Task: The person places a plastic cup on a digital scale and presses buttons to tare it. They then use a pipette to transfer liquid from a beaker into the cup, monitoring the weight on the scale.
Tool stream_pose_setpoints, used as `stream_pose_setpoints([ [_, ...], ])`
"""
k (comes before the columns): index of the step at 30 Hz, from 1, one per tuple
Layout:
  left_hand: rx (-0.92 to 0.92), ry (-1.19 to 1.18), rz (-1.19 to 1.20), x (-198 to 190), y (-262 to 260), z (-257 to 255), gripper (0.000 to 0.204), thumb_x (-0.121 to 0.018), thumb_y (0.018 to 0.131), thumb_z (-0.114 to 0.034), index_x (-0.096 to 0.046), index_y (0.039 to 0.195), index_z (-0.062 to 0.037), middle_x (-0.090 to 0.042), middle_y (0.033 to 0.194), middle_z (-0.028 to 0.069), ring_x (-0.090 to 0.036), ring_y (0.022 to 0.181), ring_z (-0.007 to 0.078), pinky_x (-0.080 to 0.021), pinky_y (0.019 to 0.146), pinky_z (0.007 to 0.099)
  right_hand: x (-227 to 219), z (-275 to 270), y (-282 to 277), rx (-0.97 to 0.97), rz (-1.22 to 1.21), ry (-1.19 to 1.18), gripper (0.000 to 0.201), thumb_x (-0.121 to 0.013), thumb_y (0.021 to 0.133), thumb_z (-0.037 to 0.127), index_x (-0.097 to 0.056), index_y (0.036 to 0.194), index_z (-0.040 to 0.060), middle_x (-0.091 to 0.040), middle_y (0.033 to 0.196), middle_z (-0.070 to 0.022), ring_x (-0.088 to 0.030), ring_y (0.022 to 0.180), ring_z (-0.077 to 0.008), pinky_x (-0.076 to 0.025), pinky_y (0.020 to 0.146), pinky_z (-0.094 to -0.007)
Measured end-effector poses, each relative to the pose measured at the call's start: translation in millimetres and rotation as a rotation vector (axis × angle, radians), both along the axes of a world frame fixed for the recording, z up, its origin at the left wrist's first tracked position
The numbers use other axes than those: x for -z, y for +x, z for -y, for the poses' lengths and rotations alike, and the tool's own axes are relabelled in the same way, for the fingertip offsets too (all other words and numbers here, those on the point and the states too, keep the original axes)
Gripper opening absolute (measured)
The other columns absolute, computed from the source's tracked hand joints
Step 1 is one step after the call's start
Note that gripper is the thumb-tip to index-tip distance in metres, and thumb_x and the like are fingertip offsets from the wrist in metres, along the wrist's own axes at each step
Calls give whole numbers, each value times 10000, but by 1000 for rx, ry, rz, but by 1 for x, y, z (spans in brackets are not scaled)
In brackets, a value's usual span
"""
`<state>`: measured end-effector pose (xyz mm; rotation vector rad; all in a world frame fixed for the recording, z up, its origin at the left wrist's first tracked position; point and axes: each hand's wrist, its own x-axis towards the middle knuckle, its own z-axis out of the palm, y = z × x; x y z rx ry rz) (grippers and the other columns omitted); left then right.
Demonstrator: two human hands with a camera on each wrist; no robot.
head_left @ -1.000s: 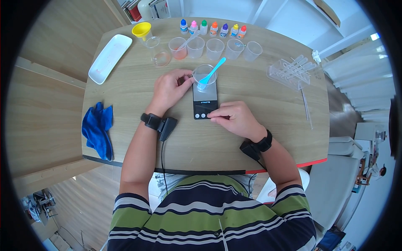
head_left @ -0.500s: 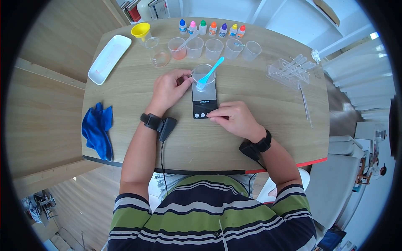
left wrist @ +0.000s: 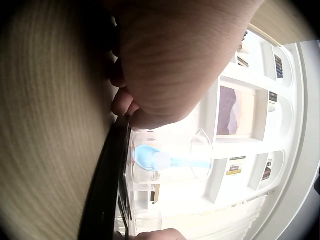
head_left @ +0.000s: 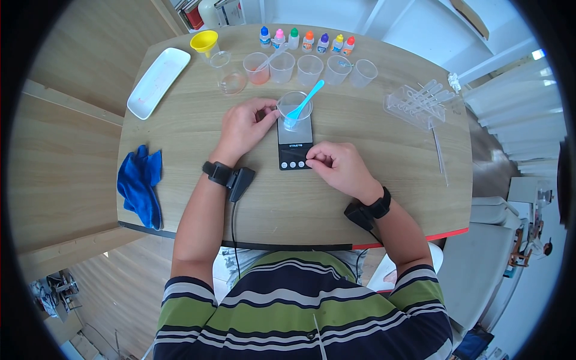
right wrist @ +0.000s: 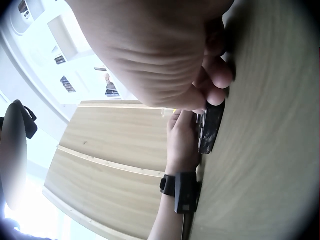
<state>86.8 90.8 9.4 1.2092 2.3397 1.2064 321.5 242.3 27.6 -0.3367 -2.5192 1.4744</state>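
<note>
A clear plastic cup (head_left: 304, 110) stands on the plate of a black digital scale (head_left: 295, 157), and a light blue spoon (head_left: 307, 99) leans inside it. The left hand (head_left: 245, 127) holds the scale's left edge beside the cup, thumb and curled fingers at the edge in the left wrist view, where the blue spoon (left wrist: 150, 158) shows through the cup wall. At the scale's front right edge, the right hand (head_left: 342, 168) has its thumb and bent fingers pinched close. The right wrist view shows those fingertips against the side of the scale (right wrist: 212, 127); the other fingers are folded below.
Behind the scale stand clear cups (head_left: 309, 71), one with pink liquid (head_left: 257, 73), and several dropper bottles (head_left: 308, 42). A yellow funnel (head_left: 204, 41), white tray (head_left: 157, 83) and blue cloth (head_left: 141, 186) lie left. A clear rack with droppers (head_left: 414, 105) stands right.
The right fingertips have moved off the scale's right-hand button to its right edge, with the fingers more curled. The left hand, cup and spoon keep their places.
</note>
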Motion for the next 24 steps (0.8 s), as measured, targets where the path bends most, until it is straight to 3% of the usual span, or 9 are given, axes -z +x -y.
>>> stream_pose_setpoints([
  [2,6,-8,1,-1,1,0,316,-802,974,-209,-831,1276,-121,-747,866,-3,-626,713,97,-529,690,303,0,2,0,9,-18,8,88,-821,956,25,-749,1007,28,-636,687,8,-541,591,-65,-440,555,-278],
  [4,-11,-4,-1,-1,1,-1,297,-840,949,-307,-846,1183,-124,-809,918,33,-717,717,170,-569,689,348,-1,3,-1,18,-34,15,104,-824,951,20,-738,1009,33,-628,682,13,-537,588,-67,-438,553,-280],
  [14,-10,-9,0,0,0,-1,303,-836,950,-307,-845,1193,-126,-807,922,35,-715,724,173,-569,695,351,1,1,-1,16,-7,13,111,-816,952,11,-727,1013,36,-616,682,15,-527,584,-70,-427,549,-284],
  [17,1,-9,-2,0,1,0,298,-800,975,-192,-831,1260,-112,-751,865,3,-641,723,99,-537,691,303,1,1,-1,7,-2,-7,105,-810,957,8,-728,1017,35,-610,683,16,-518,583,-67,-414,545,-283],
  [19,-11,0,-5,0,0,0,305,-836,951,-304,-843,1191,-116,-807,917,38,-719,729,175,-571,702,353,1,1,-1,5,-5,-6,102,-807,960,7,-729,1020,35,-607,683,17,-514,582,-65,-409,543,-283],
  [24,-11,-9,-1,0,1,-1,301,-836,952,-292,-840,1188,-106,-806,911,38,-719,730,173,-571,704,352,1,1,-1,-10,-32,33,96,-799,966,8,-731,1026,36,-603,682,17,-511,581,-69,-418,548,-285],
])
